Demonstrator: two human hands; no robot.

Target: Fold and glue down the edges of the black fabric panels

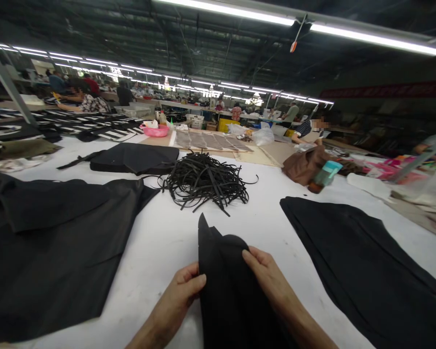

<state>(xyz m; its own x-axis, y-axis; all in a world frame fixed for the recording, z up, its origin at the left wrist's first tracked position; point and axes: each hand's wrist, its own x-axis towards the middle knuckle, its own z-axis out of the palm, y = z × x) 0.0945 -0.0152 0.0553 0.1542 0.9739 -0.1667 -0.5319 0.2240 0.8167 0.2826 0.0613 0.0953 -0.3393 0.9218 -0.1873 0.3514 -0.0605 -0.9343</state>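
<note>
A black fabric piece (232,295) is raised above the white table between my two hands, its pointed upper end turned away from me. My left hand (179,293) pinches its left edge, thumb on top. On the upper right edge, my right hand (265,271) grips the same piece between thumb and fingers. Past it lies a tangled heap of thin black strips (207,182). Large black fabric pieces (58,242) spread over the left side, and a stack of black cut pieces (363,261) lies at the right. The lower part of the held piece runs out of view.
Behind the strips sit a folded black stack (134,159) and a pink basin (154,130). A teal-capped bottle (325,177) leans by brown cloth (301,165) at the right. Co-workers sit farther back, one in a striped top (305,128). A metal post (10,87) rises at far left.
</note>
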